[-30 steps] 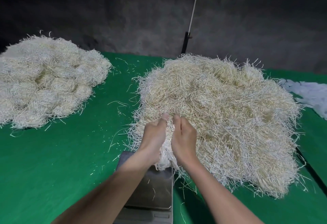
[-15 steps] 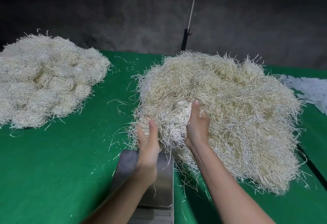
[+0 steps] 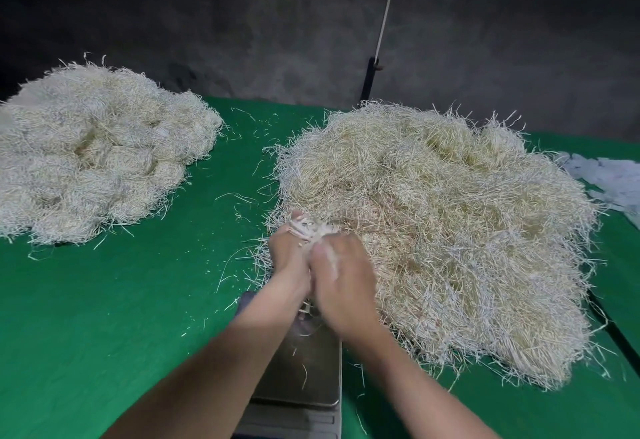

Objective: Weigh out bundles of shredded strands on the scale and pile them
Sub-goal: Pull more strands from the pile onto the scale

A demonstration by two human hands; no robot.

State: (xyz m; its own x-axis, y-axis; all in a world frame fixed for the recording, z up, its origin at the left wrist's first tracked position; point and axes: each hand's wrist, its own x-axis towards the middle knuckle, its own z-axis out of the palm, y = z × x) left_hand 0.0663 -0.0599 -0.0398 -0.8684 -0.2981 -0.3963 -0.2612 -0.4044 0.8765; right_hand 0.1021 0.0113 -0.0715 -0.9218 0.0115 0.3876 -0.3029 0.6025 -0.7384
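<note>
1. Both hands are jammed right up against each other at the near edge of the big heap. The left hand (image 3: 289, 255) and right hand (image 3: 341, 275) are clamped together around a small bundle of strands (image 3: 313, 229).
2. The bundle pokes out above the knuckles, with pale strands fanning out of the top. A few bits also hang out below the palms. It's a bit blurry, so I can't make out individual fingers.
3. The bundle is held over the far end of the scale (image 3: 304, 366), whose metal plate sits directly under the wrists. A few stray strands lie on the plate.
4. The big loose heap (image 3: 450, 230) of shredded stuff sits to the right, and its near edge touches the scale's side.
5. Off to the left, well apart from the hands, is the pile of finished bundles (image 3: 93, 158). It's lumpy, like separate clumps stacked together.
6. Everything sits on a green cloth (image 3: 104, 317) with loose strands scattered between the two piles.
7. There's some crumpled white sheeting (image 3: 609, 175) at the far right edge, and a thin white cord (image 3: 387, 5) runs down to a black post (image 3: 367, 81) against the dark wall.
</note>
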